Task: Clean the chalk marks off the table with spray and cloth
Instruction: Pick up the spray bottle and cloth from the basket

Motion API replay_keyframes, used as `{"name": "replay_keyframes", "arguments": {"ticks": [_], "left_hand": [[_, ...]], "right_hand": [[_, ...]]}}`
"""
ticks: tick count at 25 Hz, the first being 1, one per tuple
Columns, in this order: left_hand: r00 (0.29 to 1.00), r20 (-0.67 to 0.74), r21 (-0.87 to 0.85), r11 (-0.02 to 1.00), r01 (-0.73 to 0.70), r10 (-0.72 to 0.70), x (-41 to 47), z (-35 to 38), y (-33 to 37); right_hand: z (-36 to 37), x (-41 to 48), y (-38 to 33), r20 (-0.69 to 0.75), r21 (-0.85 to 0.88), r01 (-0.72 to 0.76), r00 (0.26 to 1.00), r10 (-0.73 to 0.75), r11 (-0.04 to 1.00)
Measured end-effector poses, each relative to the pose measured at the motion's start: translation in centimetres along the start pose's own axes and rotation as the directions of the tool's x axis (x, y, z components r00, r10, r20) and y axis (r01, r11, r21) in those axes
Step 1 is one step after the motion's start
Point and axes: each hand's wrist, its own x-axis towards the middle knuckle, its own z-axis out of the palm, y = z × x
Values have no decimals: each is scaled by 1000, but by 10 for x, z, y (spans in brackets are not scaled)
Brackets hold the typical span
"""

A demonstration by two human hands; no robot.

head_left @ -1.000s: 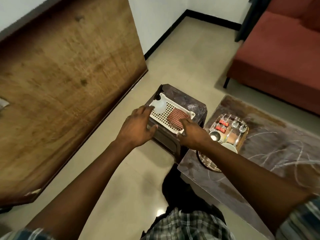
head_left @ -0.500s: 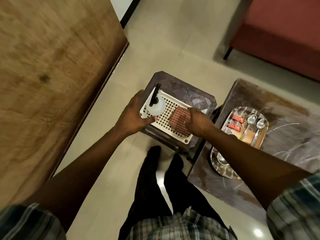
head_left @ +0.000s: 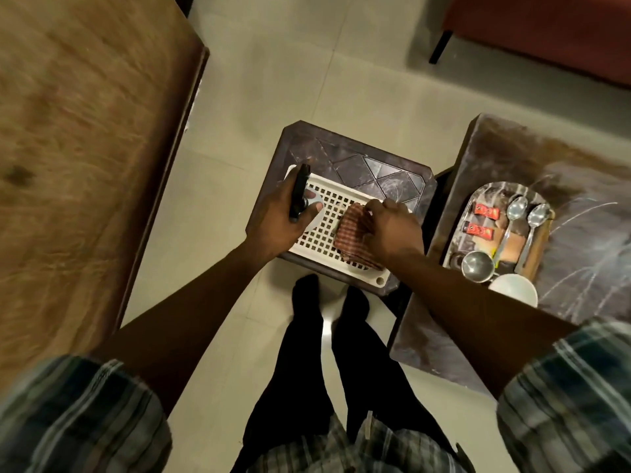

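One view only, worn on the head, and it looked almost straight down, past the person's own dark legs [head_left: 307, 336] to the floor. Both forearms ran in from the lower corners and met mid-frame over the stool [head_left: 358, 158]. It sat close in, near enough to show the left hand [head_left: 276, 220] wrapped round the spray bottle [head_left: 299, 191] and the right hand [head_left: 392, 230] gripping the cloth [head_left: 351, 230]. Wide lens, too: a wooden top [head_left: 85, 165] filled the left, and the right edge cut the chalked bench [head_left: 587, 240].
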Motion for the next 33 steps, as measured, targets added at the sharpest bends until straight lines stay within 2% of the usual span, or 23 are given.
{"name": "replay_keyframes", "arguments": {"ticks": [3, 8, 15, 20, 25, 27, 29, 33], "left_hand": [[999, -1, -5, 999, -40, 40, -1, 0, 1], [996, 58, -10, 998, -66, 66, -1, -5, -1], [996, 44, -104, 992, -69, 74, -5, -1, -3], [994, 37, -142, 985, -101, 107, -5, -2, -3], [994, 53, -138, 986, -89, 97, -5, -2, -6], [993, 60, -146, 985, -89, 99, -3, -2, -7], [992, 74, -139, 986, -92, 103, -2, -1, -9], [988, 131, -135, 989, -64, 82, 2, -4, -12]], "right_hand": [[1, -10, -2, -77, -6, 38, 996, -39, 999], [4, -19, -2, -117, 86, 52, 992, -42, 995], [8, -17, 3, -186, -2, 150, 971, -147, 989], [15, -28, -4, -220, 88, 235, 952, -211, 968], [25, -37, 3, -304, 224, 166, 948, -93, 960], [25, -36, 3, -283, 212, 183, 952, -119, 960], [25, -34, 3, -188, 158, 177, 971, -146, 971], [21, -28, 3, -81, 74, 127, 989, -121, 989]]}}
